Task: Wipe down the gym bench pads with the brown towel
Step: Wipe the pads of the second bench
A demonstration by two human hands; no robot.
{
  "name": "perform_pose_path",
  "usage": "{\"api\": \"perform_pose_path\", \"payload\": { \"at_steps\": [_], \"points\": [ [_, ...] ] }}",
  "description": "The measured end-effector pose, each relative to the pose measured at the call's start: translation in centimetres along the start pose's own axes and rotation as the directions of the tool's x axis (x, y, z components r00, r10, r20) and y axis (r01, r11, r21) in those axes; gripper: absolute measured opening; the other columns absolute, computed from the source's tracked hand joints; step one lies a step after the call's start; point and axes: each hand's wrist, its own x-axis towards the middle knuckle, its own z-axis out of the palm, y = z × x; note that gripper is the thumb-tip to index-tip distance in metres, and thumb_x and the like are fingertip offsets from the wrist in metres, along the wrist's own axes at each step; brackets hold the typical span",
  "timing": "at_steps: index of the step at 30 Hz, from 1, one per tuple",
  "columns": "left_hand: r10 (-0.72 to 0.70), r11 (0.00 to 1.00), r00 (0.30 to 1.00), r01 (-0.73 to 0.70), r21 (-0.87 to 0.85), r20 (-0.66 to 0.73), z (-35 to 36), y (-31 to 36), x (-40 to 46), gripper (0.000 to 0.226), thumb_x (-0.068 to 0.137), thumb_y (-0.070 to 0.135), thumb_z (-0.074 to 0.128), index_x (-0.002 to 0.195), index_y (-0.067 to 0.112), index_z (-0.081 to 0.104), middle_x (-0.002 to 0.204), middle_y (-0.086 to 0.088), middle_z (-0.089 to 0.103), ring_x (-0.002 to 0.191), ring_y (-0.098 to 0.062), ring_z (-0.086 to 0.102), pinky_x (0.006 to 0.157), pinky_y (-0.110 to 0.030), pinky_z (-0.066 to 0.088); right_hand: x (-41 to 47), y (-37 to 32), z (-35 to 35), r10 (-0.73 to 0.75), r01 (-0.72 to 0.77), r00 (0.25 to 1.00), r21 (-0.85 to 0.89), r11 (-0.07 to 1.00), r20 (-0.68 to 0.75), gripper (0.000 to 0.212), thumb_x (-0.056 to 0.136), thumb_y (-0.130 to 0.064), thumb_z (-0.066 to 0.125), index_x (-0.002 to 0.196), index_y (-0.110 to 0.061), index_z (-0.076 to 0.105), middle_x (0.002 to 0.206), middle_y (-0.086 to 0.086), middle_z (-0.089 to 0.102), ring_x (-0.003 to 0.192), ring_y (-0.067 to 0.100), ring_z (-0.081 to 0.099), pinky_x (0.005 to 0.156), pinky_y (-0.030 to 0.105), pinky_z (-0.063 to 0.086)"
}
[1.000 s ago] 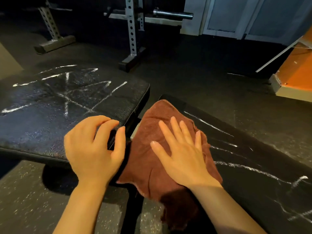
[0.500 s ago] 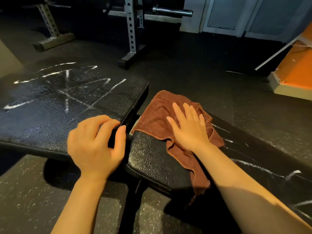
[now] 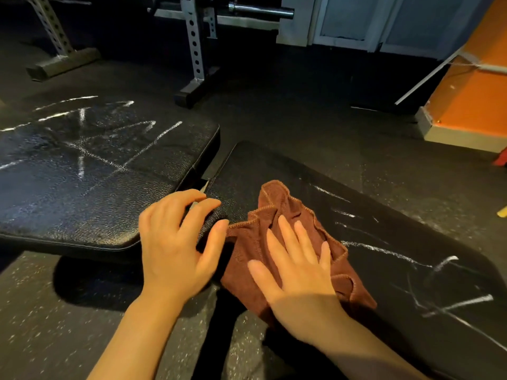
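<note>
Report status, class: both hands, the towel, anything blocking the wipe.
Left hand gripping right pad corner. Right hand flat, pressing brown towel onto that pad. Chalk marks remain ahead. Nothing blocking.

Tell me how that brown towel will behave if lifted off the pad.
The brown towel is bunched in soft folds under the flat right hand, so it would likely droop limp. It looks thin, probably light. One edge hangs over the pad, so it may slide.

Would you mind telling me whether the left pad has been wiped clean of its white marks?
No, the left pad shows white streaks across its surface, while the brown towel lies on the right pad.
</note>
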Motion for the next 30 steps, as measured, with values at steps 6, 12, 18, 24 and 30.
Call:
{"api": "perform_pose_path", "payload": {
  "at_steps": [6, 12, 18, 24, 30],
  "points": [
    [-0.021, 0.999, 1.0, 0.021, -0.041, -0.012, 1.4, 0.8, 0.0, 0.035, 0.094, 0.032, 0.051, 0.103, 0.007, 0.074, 0.109, -0.01, 0.066, 0.107, -0.023, 0.056, 0.091, -0.032, 0.032, 6.3, -0.5, -0.8, 0.006, -0.005, 0.993, 0.005, 1.0, -0.122, 0.086, 0.08, -0.075, -0.003, 0.156, -0.037, 0.009, 0.164, -0.009, -0.014, 0.15, 0.013, -0.019, 0.118, 0.05, -0.016],
    [0.096, 0.993, 0.981, -0.107, -0.054, -0.168, 2.0, 0.2, -0.8, 0.028, 0.091, 0.019, 0.045, 0.098, 0.01, 0.07, 0.097, -0.015, 0.069, 0.094, -0.026, 0.06, 0.079, -0.04, 0.041, 14.9, 2.3, -3.0, 0.056, -0.058, 0.988, -0.01, 0.998, -0.144, 0.069, 0.097, -0.067, 0.018, 0.157, -0.034, 0.014, 0.166, -0.007, -0.003, 0.152, 0.016, -0.007, 0.121, 0.053, -0.006],
    [0.094, 0.992, 0.988, -0.103, -0.07, -0.122, 2.2, -0.5, -0.7, 0.03, 0.09, 0.019, 0.046, 0.101, 0.006, 0.071, 0.098, -0.016, 0.069, 0.086, -0.037, 0.066, 0.069, -0.051, 0.047, 15.1, 2.7, -3.4, 0.052, -0.055, 0.986, -0.013, 0.998, -0.161, 0.067, 0.1, -0.063, 0.013, 0.158, -0.029, 0.011, 0.166, -0.004, -0.001, 0.152, 0.018, -0.005, 0.122, 0.051, -0.006],
    [-0.094, 0.995, 0.996, 0.094, -0.034, -0.007, 1.3, 0.5, -0.2, 0.032, 0.09, 0.025, 0.051, 0.106, 0.004, 0.071, 0.107, -0.012, 0.065, 0.097, -0.031, 0.062, 0.081, -0.042, 0.041, 6.4, 1.6, -1.2, -0.08, 0.074, 0.992, -0.062, 0.995, -0.1, 0.088, 0.085, -0.075, 0.002, 0.158, -0.025, 0.007, 0.165, -0.005, -0.013, 0.151, 0.016, -0.016, 0.119, 0.051, -0.013],
    [0.046, 0.999, 0.998, -0.047, 0.029, 0.039, 0.6, 3.3, -0.8, 0.032, 0.089, 0.033, 0.061, 0.107, 0.008, 0.071, 0.108, -0.01, 0.065, 0.102, -0.028, 0.059, 0.084, -0.044, 0.04, -1.6, 3.8, 1.1, -0.215, 0.197, 0.972, -0.17, 0.965, -0.094, 0.08, 0.086, -0.073, -0.011, 0.152, -0.028, -0.004, 0.16, -0.009, -0.02, 0.148, 0.013, -0.021, 0.119, 0.05, -0.012]
  ]
}}
